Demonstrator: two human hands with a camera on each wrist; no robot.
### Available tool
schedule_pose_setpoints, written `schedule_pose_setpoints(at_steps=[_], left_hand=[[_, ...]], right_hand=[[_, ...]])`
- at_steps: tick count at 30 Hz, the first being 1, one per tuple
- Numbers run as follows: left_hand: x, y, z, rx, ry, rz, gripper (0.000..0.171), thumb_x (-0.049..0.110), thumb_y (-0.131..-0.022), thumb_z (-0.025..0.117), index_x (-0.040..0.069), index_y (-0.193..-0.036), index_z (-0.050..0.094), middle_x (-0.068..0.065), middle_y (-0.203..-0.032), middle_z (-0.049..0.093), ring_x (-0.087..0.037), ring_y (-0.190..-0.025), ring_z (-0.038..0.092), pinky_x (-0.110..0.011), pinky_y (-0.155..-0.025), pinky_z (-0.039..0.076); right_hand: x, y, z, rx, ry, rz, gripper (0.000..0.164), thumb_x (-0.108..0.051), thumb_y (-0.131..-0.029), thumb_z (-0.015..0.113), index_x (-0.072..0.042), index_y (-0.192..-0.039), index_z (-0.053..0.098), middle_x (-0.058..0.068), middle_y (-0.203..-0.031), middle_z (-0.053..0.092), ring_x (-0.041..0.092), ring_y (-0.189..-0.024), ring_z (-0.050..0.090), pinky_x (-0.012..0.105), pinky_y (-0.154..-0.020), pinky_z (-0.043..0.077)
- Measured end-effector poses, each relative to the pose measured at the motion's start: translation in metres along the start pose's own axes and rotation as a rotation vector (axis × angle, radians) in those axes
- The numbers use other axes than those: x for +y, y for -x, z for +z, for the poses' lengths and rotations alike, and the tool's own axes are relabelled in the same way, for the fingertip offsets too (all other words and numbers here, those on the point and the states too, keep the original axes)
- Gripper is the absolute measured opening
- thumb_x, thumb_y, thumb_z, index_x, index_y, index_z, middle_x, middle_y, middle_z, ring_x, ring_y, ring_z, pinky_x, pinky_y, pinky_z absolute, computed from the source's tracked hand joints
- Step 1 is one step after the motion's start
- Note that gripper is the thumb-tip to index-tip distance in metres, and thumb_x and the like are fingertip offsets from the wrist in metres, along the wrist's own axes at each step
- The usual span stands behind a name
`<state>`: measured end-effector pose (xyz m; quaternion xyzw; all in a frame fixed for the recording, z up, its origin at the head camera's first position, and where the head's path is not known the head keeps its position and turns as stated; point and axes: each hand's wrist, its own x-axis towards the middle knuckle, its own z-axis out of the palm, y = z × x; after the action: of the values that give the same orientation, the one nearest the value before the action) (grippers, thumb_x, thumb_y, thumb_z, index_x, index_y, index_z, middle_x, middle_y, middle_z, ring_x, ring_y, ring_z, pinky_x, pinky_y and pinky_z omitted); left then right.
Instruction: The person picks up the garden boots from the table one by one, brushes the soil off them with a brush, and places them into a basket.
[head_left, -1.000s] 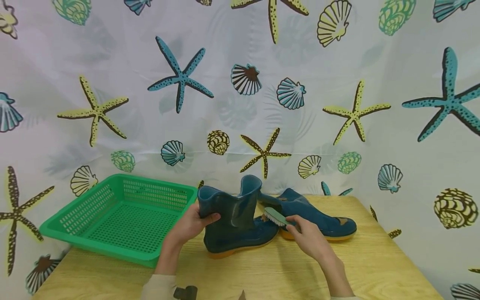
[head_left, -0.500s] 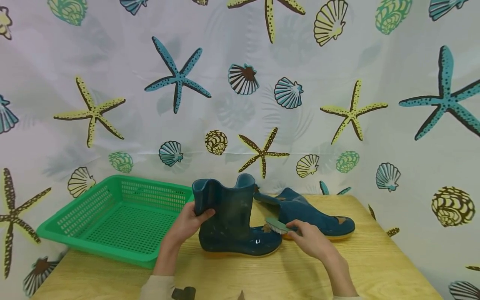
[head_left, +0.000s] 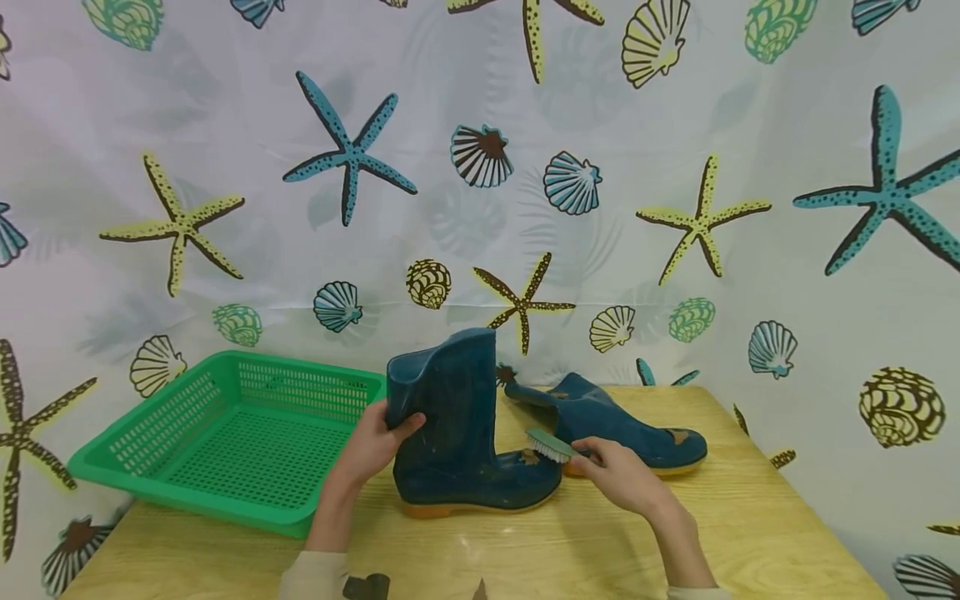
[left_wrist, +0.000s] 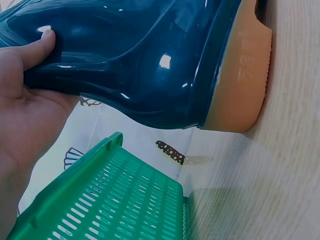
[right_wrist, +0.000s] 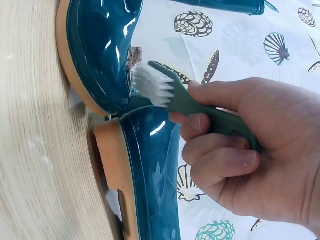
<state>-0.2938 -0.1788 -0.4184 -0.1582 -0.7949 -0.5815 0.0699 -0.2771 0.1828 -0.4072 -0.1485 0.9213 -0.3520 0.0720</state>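
A dark blue rain boot (head_left: 457, 425) with an orange sole stands upright on the wooden table. My left hand (head_left: 375, 442) grips the back of its shaft, thumb on the near side, as the left wrist view also shows. In my right hand (head_left: 626, 475) is a green brush (right_wrist: 187, 102) with white bristles, held by its handle. The bristles (right_wrist: 150, 85) are at the boot's toe, by a brown patch (head_left: 529, 457); whether they touch it I cannot tell. Behind the brush a second blue boot (head_left: 615, 421) lies on its side, a brown patch on its toe.
A green plastic basket (head_left: 187, 504) with slotted walls stands left of the boots, close to my left forearm. The wooden table (head_left: 525, 558) runs beneath everything. A white curtain (head_left: 420, 225) printed with starfish and shells hangs behind and at the sides.
The upright boot has shifted slightly left and turned, its shaft opening now less toward me. It stands level where it was tilted before. The brush has stayed near its toe.
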Motion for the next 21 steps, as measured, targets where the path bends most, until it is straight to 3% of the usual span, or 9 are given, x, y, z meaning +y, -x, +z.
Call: schedule_pose_setpoints(at_steps=[7,16,21], left_hand=[[-0.0008,0.0013,-0.0014,-0.013,-0.001,0.025,0.035,0.018,-0.099,0.063,-0.001,-0.128,0.06,-0.023,-0.125,0.064,-0.037,-0.113,0.065,-0.049,-0.093,0.054],[-0.0024,0.0005,-0.0017,-0.014,-0.013,0.034,0.034,0.018,-0.098,0.064,0.0,-0.127,0.061,-0.022,-0.126,0.064,-0.037,-0.115,0.064,-0.049,-0.095,0.053],[-0.0017,0.001,-0.0012,-0.022,-0.021,0.03,0.036,0.018,-0.098,0.064,0.001,-0.13,0.06,-0.022,-0.129,0.063,-0.037,-0.119,0.062,-0.052,-0.098,0.051]], right_hand=[[0.0,-0.0025,0.0011,0.03,0.082,0.028,0.034,-0.023,-0.099,0.061,-0.004,-0.127,0.064,0.011,-0.123,0.067,0.028,-0.106,0.065,0.045,-0.084,0.054],[-0.0021,-0.0019,0.0035,-0.02,0.005,-0.025,0.038,-0.023,-0.099,0.061,-0.001,-0.13,0.061,0.008,-0.118,0.067,0.017,-0.096,0.064,0.039,-0.079,0.052],[-0.0007,-0.0006,0.0002,-0.047,-0.03,-0.054,0.041,-0.027,-0.1,0.06,-0.001,-0.131,0.061,0.011,-0.12,0.067,0.024,-0.103,0.064,0.044,-0.083,0.053]])
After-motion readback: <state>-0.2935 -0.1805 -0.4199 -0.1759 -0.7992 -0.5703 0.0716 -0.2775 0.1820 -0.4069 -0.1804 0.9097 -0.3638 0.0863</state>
